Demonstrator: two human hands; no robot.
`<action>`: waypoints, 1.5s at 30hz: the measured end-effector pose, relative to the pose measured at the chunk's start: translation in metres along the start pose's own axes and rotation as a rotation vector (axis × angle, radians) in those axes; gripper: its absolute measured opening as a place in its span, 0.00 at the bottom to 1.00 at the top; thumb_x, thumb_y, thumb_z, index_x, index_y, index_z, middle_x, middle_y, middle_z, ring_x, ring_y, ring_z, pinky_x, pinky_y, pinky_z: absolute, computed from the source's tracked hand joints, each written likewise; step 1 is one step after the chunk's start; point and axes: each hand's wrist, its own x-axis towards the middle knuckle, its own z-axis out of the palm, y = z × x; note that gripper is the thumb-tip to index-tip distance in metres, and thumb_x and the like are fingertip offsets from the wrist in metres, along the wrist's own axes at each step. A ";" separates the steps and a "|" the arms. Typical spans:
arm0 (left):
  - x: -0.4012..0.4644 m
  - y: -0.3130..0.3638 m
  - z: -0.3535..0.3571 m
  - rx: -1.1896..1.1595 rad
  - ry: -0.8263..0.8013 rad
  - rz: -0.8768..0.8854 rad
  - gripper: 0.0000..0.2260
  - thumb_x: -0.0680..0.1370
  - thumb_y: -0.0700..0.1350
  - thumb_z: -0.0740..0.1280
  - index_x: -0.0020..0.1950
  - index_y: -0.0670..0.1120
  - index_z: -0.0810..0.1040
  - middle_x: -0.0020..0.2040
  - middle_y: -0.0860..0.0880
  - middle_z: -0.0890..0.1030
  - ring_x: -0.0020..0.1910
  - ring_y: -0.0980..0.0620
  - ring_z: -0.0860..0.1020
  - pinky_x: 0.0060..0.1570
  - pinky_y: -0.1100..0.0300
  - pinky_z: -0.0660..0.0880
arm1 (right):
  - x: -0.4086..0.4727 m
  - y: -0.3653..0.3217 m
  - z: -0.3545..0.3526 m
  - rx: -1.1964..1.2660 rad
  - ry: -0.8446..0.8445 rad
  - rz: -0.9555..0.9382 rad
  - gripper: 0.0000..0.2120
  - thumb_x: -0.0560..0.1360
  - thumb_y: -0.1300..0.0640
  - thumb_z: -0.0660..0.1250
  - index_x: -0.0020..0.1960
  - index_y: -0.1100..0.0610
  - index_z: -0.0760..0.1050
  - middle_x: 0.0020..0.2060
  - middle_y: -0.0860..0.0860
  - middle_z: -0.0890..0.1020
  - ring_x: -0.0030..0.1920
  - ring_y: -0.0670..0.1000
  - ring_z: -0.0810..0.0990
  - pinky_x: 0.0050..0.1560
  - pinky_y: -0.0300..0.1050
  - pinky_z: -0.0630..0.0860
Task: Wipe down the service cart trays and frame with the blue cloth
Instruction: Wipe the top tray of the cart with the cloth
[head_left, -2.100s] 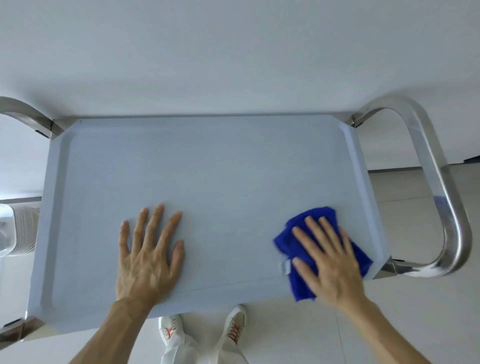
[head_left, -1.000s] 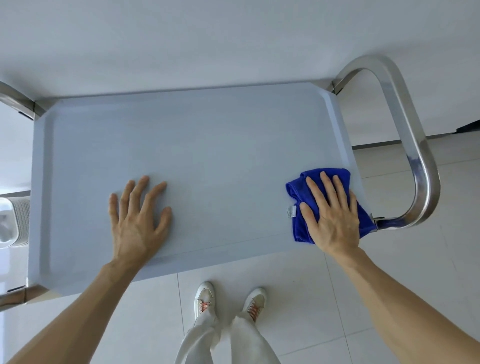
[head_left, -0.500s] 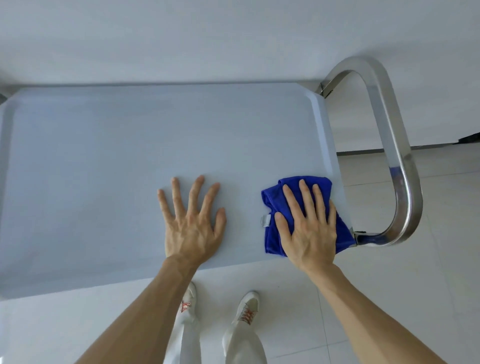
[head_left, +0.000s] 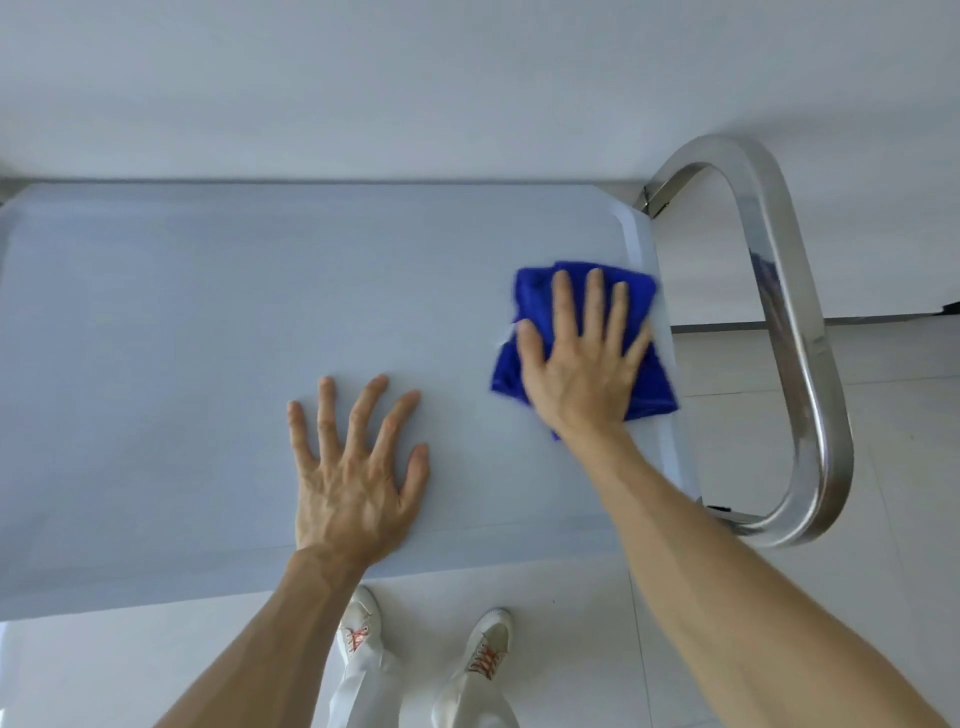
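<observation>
The cart's pale grey-blue top tray (head_left: 208, 312) fills the middle of the view. My right hand (head_left: 582, 358) lies flat, fingers spread, on the folded blue cloth (head_left: 530, 291), pressing it against the tray near its right rim. The cloth looks blurred from motion. My left hand (head_left: 353, 467) rests flat on the bare tray near the front edge, holding nothing. The polished steel handle loop (head_left: 800, 332) of the frame curves out past the tray's right end.
A white wall stands right behind the cart. Pale floor tiles (head_left: 779, 597) lie to the right and in front. My white shoes with orange laces (head_left: 488, 654) are below the tray's front edge.
My right hand has pushed the cloth away from the front edge, farther up along the tray's right side. The left hand stays flat on the tray.
</observation>
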 end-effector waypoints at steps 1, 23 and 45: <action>0.000 0.000 0.000 0.000 0.002 0.000 0.26 0.80 0.59 0.55 0.76 0.53 0.68 0.77 0.47 0.67 0.79 0.34 0.54 0.75 0.31 0.48 | -0.015 -0.008 -0.001 0.008 0.008 -0.082 0.31 0.81 0.36 0.53 0.79 0.48 0.61 0.80 0.55 0.61 0.80 0.61 0.56 0.75 0.70 0.54; 0.003 0.000 -0.002 0.004 -0.040 0.000 0.26 0.79 0.60 0.54 0.76 0.54 0.65 0.77 0.47 0.67 0.79 0.34 0.54 0.74 0.30 0.49 | -0.019 -0.023 -0.004 0.048 -0.034 -0.544 0.28 0.81 0.37 0.56 0.79 0.45 0.62 0.80 0.50 0.61 0.81 0.55 0.55 0.75 0.66 0.57; 0.003 -0.001 0.001 0.002 -0.030 -0.001 0.27 0.78 0.60 0.55 0.76 0.53 0.69 0.76 0.48 0.68 0.79 0.35 0.55 0.74 0.30 0.49 | 0.087 -0.027 0.014 0.024 0.069 -0.535 0.27 0.81 0.37 0.55 0.77 0.44 0.65 0.78 0.49 0.65 0.79 0.55 0.61 0.75 0.62 0.60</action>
